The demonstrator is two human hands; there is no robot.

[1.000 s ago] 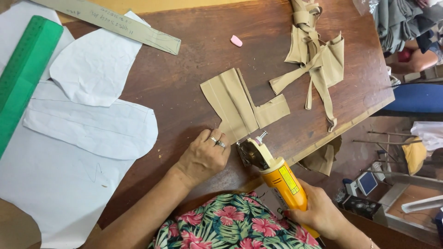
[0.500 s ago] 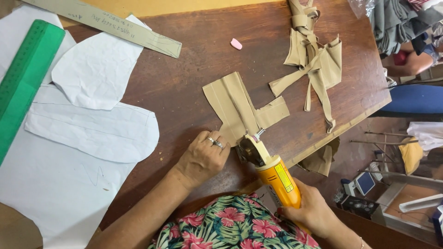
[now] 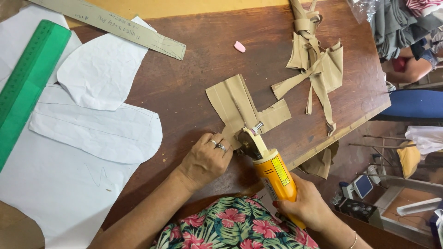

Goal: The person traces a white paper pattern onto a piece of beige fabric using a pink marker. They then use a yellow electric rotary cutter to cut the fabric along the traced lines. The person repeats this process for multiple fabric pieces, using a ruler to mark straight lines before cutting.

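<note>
A tan fabric piece lies flat on the dark wooden table. My left hand, with rings on two fingers, presses down on the fabric's near edge. My right hand grips the orange handle of a handheld rotary cutter. The cutter's round blade end rests against the fabric just right of my left fingers. A narrow arm of the fabric extends to the right beyond the blade.
A pile of tan fabric strips lies at the table's far right. White paper patterns, a green ruler, a long grey ruler and a pink chalk lie to the left and back. A scrap hangs off the table's edge.
The cutter's blade has advanced a little into the fabric. My left hand stays pressed on the near edge.
</note>
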